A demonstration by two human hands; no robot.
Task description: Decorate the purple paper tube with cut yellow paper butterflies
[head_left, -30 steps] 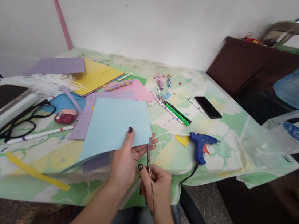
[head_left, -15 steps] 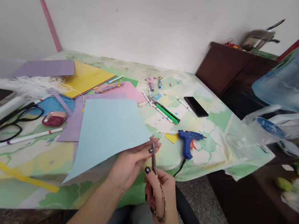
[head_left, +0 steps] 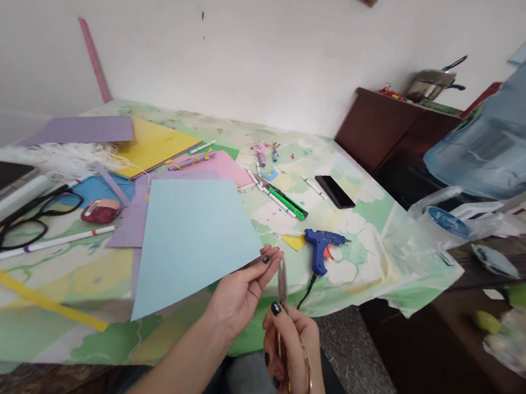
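Observation:
A light blue sheet of paper (head_left: 194, 239) is held up at its right corner by my left hand (head_left: 243, 291), thumb on top and fingers beneath. My right hand (head_left: 294, 350) is closed around the gold-coloured handles of a pair of scissors (head_left: 283, 282). The scissor blades point up and away, just right of my left fingertips and apart from the paper. Whether the blades are parted is hard to make out. Under the blue sheet lies purple paper (head_left: 128, 224), partly covered.
Right of the sheet lie a blue glue gun (head_left: 319, 249), a green cutter knife (head_left: 286, 201) and a black phone (head_left: 335, 191). To the left are glasses (head_left: 21, 226), a red case (head_left: 101, 210), a yellow strip (head_left: 50, 304) and yellow paper (head_left: 158, 144). A clear plastic bag (head_left: 397, 240) sits at the right edge.
The scissors in my right hand have moved right and down, away from the paper's corner. My left hand still holds the sheet. The camera view has shifted slightly.

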